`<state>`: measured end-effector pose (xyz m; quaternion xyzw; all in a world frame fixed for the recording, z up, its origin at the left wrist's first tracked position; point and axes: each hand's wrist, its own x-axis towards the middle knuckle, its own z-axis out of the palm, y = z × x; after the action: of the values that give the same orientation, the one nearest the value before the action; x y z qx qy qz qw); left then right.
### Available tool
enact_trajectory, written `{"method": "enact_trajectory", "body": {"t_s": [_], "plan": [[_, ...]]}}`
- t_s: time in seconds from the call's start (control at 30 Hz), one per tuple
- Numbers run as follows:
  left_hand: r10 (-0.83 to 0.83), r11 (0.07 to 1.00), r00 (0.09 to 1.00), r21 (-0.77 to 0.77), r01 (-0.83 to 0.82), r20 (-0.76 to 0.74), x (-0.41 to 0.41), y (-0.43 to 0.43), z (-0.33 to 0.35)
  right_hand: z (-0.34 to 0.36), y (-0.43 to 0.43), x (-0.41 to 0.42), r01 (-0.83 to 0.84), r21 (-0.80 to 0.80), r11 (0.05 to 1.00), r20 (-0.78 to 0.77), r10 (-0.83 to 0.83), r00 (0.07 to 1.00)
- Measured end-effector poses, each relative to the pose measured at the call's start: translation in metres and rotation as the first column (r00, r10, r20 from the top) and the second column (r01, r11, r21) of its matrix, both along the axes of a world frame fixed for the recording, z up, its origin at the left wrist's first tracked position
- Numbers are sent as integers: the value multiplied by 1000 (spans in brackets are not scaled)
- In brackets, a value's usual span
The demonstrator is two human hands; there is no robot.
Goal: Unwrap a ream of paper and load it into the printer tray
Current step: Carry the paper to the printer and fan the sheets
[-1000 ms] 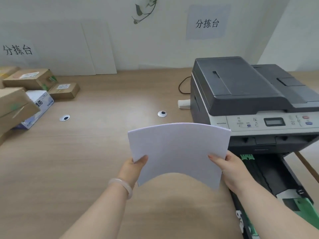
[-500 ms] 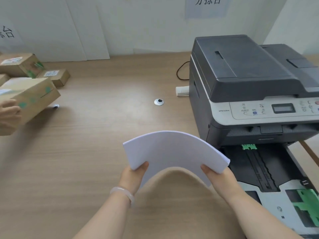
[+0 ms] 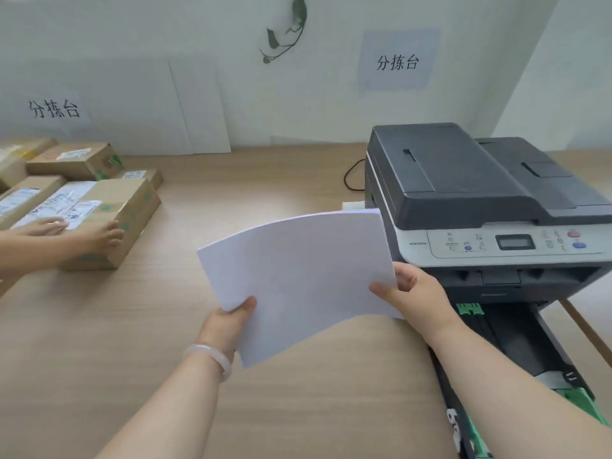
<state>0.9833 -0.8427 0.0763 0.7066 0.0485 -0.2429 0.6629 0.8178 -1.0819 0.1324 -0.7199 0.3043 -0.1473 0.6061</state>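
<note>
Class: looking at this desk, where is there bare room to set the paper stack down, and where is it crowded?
Bare desk lies between the boxes and the printer, and in front of the boxes at lower left. The left side is crowded with boxes and another person's hands. The open tray fills the right edge. Both hands, left hand and right hand, hold the paper.

A pale wall (image 3: 231, 34) stands behind a light wooden table (image 3: 99, 342). Two paper signs (image 3: 397, 61) with dark characters hang on it, a leafy sprig (image 3: 288, 31) between them. White boards (image 3: 198, 107) lean against the wall.
</note>
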Motion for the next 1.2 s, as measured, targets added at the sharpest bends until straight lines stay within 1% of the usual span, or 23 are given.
{"method": "enact_trajectory", "body": {"t_s": [0.07, 0.13, 0.2, 0.23, 0.3, 0.37, 0.4, 0.53, 0.6, 0.7, 0.77, 0.83, 0.9, 0.97, 1.03, 1.07, 1.13, 1.2], "plan": [[2, 997, 1000, -80, -1, 6, 6, 7, 19, 21, -2, 7, -18, 23, 1000, 93, 15, 996], [10, 986, 1000, -166, -8, 9, 8, 10, 34, 36, -3, 15, -2, 88, 996, 183, -14, 983], [36, 966, 999, -257, -35, -3, 7, 7, 45, 46, -1, 23, -20, 243, 970, 267, -47, 963], [43, 953, 999, -300, -46, -17, 5, 4, 49, 48, 2, 27, -46, 336, 941, 302, -61, 951], [57, 927, 997, -369, -69, -42, -4, -7, 53, 50, 14, 35, -94, 483, 871, 336, -85, 938], [73, 900, 994, -424, -98, -76, -15, -20, 52, 48, 32, 39, -114, 572, 812, 327, -98, 940], [71, 888, 993, -448, -107, -95, -22, -26, 51, 44, 41, 41, -113, 592, 798, 312, -97, 945], [34, 857, 983, -500, -123, -182, -47, -44, 44, 33, 68, 40, -45, 562, 826, 263, -127, 956], [-4, 854, 974, -507, -114, -227, -55, -45, 39, 27, 68, 39, 20, 504, 864, 229, -156, 961], [-97, 854, 958, -518, -60, -271, -52, -37, 34, 21, 52, 33, 42, 417, 908, 200, -137, 970], [-45, 843, 945, -520, -137, -323, -40, -28, 33, 17, 37, 28, 49, 367, 929, 180, -123, 976], [26, 852, 949, -490, -185, -314, -25, -16, 31, 12, 22, 21, 28, 347, 937, 161, -90, 983], [-1, 915, 973, -392, -91, -230, -11, -6, 31, 7, 9, 13, -6, 339, 941, 132, -41, 990], [-117, 974, 975, -213, 76, -188, -2, -4, 32, 2, -1, 6, -41, 336, 941, 105, 6, 994], [-255, 967, 939, -78, 244, -230, 3, -8, 34, 0, -7, 1, -80, 350, 933, 74, 58, 996], [-302, 953, 913, -65, 296, -273, 4, -10, 35, -1, -8, -1, -107, 361, 926, 53, 95, 994], [-376, 927, 860, -146, 346, -346, 5, -16, 35, -4, -11, -4, -165, 385, 908, 15, 172, 985], [-444, 896, 817, -205, 394, -369, 0, -20, 34, -7, -13, -5, -201, 391, 898, -7, 222, 975]]}}
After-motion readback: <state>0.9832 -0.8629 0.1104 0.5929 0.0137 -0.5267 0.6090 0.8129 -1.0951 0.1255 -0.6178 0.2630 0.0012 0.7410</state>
